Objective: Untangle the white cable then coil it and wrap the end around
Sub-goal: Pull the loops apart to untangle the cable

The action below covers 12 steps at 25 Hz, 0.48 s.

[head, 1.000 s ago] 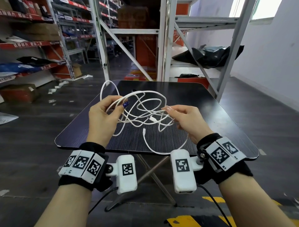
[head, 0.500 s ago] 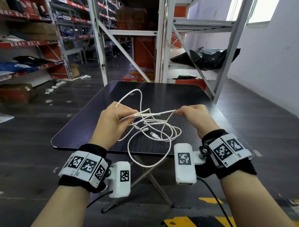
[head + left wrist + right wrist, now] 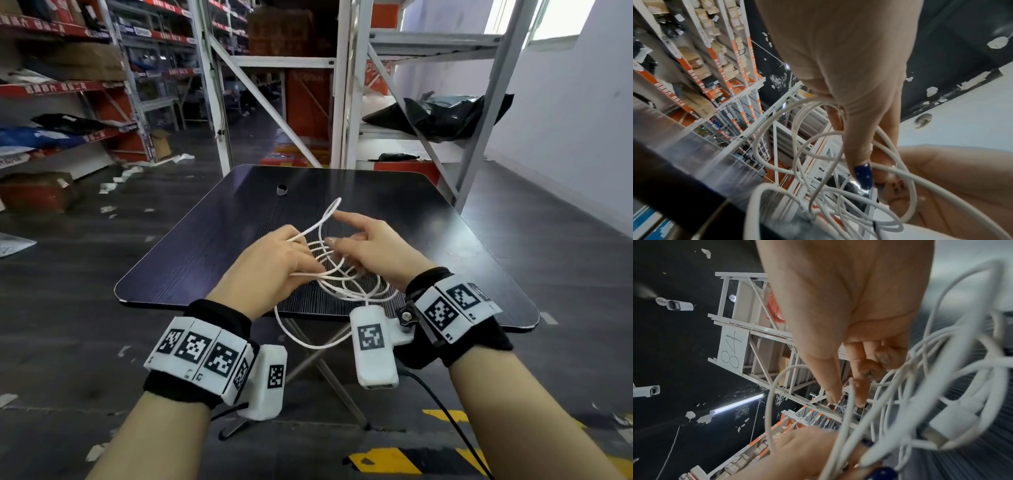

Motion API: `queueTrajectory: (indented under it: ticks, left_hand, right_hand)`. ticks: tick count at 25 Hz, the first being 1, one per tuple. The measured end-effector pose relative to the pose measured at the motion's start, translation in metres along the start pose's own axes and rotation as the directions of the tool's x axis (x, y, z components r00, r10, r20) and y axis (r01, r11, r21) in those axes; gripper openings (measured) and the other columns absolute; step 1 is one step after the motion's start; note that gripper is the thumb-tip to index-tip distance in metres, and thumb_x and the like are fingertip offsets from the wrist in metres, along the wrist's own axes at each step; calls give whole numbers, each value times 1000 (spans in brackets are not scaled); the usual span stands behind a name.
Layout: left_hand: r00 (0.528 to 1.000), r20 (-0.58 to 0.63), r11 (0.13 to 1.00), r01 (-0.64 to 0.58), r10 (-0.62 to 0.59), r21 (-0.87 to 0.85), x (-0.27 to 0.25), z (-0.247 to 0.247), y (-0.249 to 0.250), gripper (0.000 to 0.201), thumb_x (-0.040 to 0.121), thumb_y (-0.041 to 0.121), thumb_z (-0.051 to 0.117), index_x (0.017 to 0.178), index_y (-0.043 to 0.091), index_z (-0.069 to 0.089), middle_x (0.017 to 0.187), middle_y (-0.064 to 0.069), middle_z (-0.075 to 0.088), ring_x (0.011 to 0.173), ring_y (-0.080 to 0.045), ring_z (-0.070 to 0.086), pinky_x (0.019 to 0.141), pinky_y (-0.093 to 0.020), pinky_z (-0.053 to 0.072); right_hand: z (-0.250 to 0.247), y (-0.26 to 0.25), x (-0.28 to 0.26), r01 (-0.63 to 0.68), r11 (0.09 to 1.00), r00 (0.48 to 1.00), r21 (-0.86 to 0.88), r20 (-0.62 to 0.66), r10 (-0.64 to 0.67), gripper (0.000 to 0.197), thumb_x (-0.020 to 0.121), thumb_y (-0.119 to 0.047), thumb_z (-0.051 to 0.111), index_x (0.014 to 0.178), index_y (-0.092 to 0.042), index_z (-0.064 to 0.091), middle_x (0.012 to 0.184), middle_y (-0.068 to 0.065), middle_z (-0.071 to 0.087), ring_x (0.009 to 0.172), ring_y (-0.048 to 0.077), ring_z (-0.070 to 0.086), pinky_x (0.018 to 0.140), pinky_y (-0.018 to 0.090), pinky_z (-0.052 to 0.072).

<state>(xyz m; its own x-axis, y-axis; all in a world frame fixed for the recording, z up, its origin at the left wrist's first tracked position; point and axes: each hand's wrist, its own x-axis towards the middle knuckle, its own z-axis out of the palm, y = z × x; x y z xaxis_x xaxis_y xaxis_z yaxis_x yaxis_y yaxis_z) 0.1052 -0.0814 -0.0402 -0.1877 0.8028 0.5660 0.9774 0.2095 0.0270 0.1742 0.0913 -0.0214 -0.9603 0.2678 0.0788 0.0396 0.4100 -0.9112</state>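
Left grip [image 3: 274, 260] clamped on tangled cable [image 3: 337, 291] above desk [image 3: 445, 236]. Right grip [image 3: 373, 246] pinches loops, index finger extended.

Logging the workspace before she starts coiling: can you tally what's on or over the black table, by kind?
White cable: 1, a loose tangle
Hands: 2, left hand and right hand, both in the tangle
Small dark ring-like item: 1, on the table
Total: 4
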Motion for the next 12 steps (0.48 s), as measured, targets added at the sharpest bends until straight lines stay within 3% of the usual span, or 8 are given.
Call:
queueTrajectory:
  ticks: [4, 8, 9, 10, 11, 12]
  left_hand:
    - [995, 25, 995, -98, 98, 4, 3, 4, 10, 29, 84, 37, 48, 76, 25, 74, 67, 14, 66, 73, -20, 57, 57, -31, 50]
    - [990, 78, 992, -122, 121, 15, 0, 10, 16, 16, 84, 25, 57, 79, 28, 73, 72, 15, 68, 74, -18, 55, 58, -33, 49]
    - [990, 89, 994, -112, 111, 14, 0, 10, 15, 14, 83, 24, 60, 80, 29, 73, 73, 15, 69, 75, -17, 55, 59, -33, 49]
    - [990, 98, 994, -105, 104, 7, 0, 10, 14, 13, 83, 24, 61, 80, 29, 73, 75, 15, 69, 76, -16, 56, 61, -33, 49]
    - [990, 103, 995, -101, 100, 0, -1, 10, 12, 13, 82, 25, 61, 80, 29, 73, 76, 14, 70, 77, -17, 57, 62, -33, 50]
    - [990, 105, 996, -93, 93, -4, -1, 9, 11, 13, 82, 26, 62, 80, 29, 74, 76, 14, 70, 76, -17, 58, 63, -33, 50]
  right_hand:
    - [1, 1, 1, 5, 999, 1000, 38, -30, -3, 49, 92, -23, 59, 139, -24, 44, 57, -1, 57, 48, 12, 45, 42, 20, 37]
    - [-2, -1, -1, 16, 999, 998, 47, -55, -13, 41, 95, -28, 52, 136, -26, 47, 61, 2, 56, 42, 7, 47, 40, 18, 37]
    - [-2, -1, 2, 20, 999, 998, 38, -60, -18, 42, 94, -29, 54, 136, -27, 47, 71, 3, 59, 49, 7, 52, 46, 18, 43]
    - [-1, 0, 5, 24, 999, 998, 24, -62, -22, 46, 92, -31, 57, 137, -30, 46, 89, 5, 62, 65, 10, 58, 60, 19, 50]
    - [-1, 1, 8, 21, 1000, 998, -2, -60, -21, 53, 89, -35, 61, 138, -34, 43, 109, 7, 59, 85, 13, 57, 80, 23, 51]
    - [0, 1, 10, 19, 999, 999, -28, -50, -20, 56, 85, -38, 64, 137, -37, 42, 122, 9, 53, 98, 14, 51, 92, 29, 45]
